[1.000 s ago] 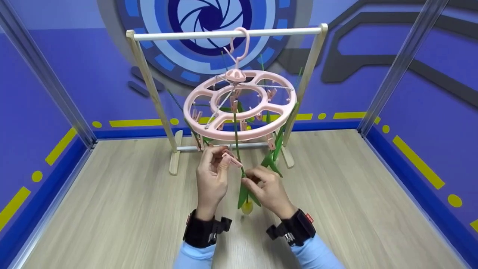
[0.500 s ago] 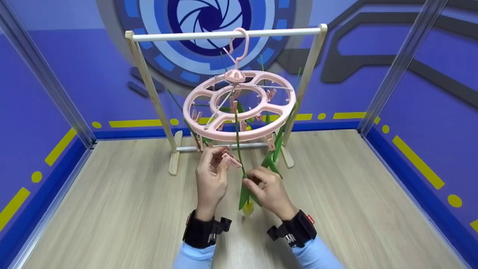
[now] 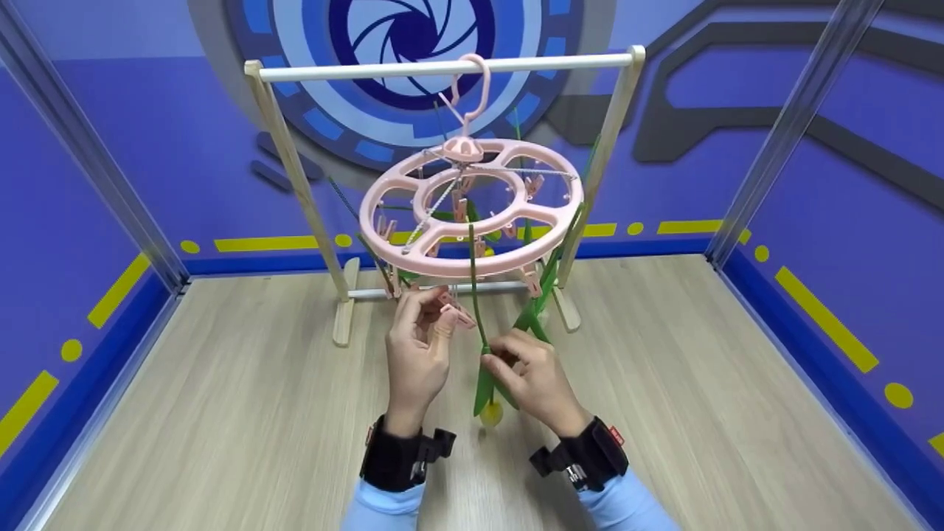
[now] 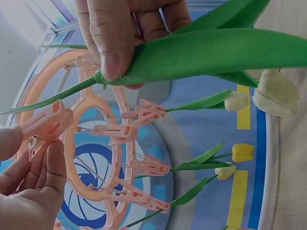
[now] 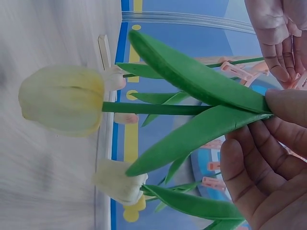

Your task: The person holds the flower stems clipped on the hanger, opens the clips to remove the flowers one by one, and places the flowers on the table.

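My left hand (image 3: 419, 346) pinches a pink clothespin (image 3: 459, 316) that hangs below the front of a round pink clip hanger (image 3: 472, 267). In the left wrist view the thumb and fingers are on the clothespin's (image 4: 52, 122) handle end. To its right, my right hand (image 3: 532, 372) pinches an artificial tulip (image 5: 62, 100) where the leaves meet the stem. The flower points down and the bare stem (image 3: 474, 287) rises in front of the hanger's rim. In the head view the stem stands just right of the clothespin, apart from it.
The hanger hooks over the white bar (image 3: 354, 71) of a wooden rack. Other tulips hang head down from its clips, among them a white one (image 4: 236, 101) and a yellow one (image 4: 242, 152). One with broad leaves (image 3: 532, 321) hangs close behind my right hand.
My right hand has shifted slightly right with the tulip, and the stem's upper end has moved a little down and right. My left hand stays nearly still on the clothespin.
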### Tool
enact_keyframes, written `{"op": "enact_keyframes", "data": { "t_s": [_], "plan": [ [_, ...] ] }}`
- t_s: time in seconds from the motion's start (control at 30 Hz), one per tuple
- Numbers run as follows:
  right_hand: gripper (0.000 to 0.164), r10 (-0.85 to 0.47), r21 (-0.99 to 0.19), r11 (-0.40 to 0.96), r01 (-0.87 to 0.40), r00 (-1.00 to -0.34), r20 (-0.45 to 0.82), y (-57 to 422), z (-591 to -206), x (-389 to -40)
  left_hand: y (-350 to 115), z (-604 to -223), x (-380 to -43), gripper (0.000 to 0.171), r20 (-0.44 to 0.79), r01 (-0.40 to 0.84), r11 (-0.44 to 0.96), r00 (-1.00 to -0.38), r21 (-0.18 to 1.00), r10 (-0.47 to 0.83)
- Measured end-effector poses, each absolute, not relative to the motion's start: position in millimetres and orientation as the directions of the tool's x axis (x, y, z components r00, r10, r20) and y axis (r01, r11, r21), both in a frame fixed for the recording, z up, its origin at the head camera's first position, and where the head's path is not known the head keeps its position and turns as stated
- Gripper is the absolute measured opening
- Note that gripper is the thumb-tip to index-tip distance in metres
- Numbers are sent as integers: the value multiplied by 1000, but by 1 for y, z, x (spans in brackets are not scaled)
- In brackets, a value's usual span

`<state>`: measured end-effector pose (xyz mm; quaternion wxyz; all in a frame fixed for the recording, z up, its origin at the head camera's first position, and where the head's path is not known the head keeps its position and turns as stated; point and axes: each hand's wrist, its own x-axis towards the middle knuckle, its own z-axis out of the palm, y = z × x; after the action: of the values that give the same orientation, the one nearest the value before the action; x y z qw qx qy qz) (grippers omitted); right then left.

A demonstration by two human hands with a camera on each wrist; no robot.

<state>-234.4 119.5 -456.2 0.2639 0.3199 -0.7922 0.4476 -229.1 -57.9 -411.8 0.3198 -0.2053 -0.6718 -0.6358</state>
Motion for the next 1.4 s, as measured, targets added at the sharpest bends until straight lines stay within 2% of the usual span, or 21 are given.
{"op": "enact_keyframes", "data": {
  "t_s": [0.57, 0.9, 1.07, 1.4],
  "plan": [
    [8, -294, -520, 410, -749, -649, 702, 132, -460, -232, -58, -412, -231, 31, 701, 698, 71, -703, 712, -123],
    [10, -303, -512, 433, -742, -654, 693, 140, -461, -230, -59, -412, -229, 37, 657, 650, 99, -740, 753, -144],
    [10, -302, -517, 438, -735, -662, 686, 142, -461, -229, -60, -413, -230, 42, 662, 652, 115, -739, 750, -127],
    [10, -300, -504, 435, -747, -647, 701, 149, -459, -230, -56, -416, -232, 43, 653, 625, 222, -753, 748, -81]
  ]
}}
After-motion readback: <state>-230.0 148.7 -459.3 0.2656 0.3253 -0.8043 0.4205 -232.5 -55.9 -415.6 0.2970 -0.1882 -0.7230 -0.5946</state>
